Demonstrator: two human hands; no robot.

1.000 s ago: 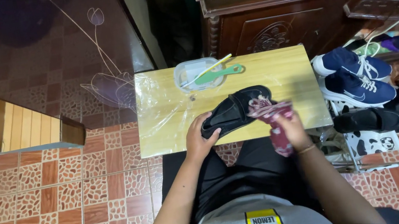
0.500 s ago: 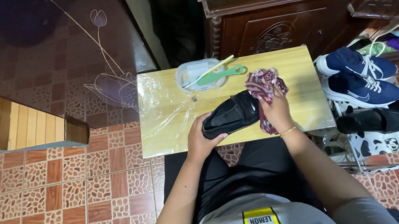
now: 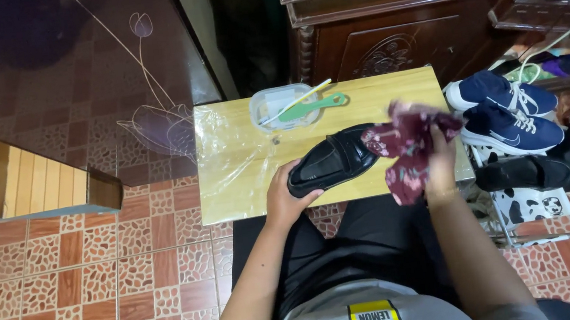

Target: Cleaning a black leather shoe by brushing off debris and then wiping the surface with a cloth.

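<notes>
A black leather shoe (image 3: 336, 159) lies on its side on a small wooden table (image 3: 393, 91). My left hand (image 3: 286, 193) grips the shoe at its heel end, near the table's front edge. My right hand (image 3: 441, 161) holds a dark red patterned cloth (image 3: 408, 144) bunched up just right of the shoe's toe, and the cloth is blurred. Behind the shoe stands a clear plastic tub (image 3: 276, 104) with a green-handled brush (image 3: 311, 107) and a pale stick resting across it.
A clear plastic sheet (image 3: 224, 146) covers the table's left part. A pair of blue sneakers (image 3: 502, 109) and black shoes (image 3: 557, 161) sit on the floor to the right. A dark wooden cabinet (image 3: 390, 14) stands behind the table. The floor is red patterned tile.
My right hand lifted the cloth from my lap side up to the shoe's toe, then shifted it right. The shoe has turned slightly under my left hand.
</notes>
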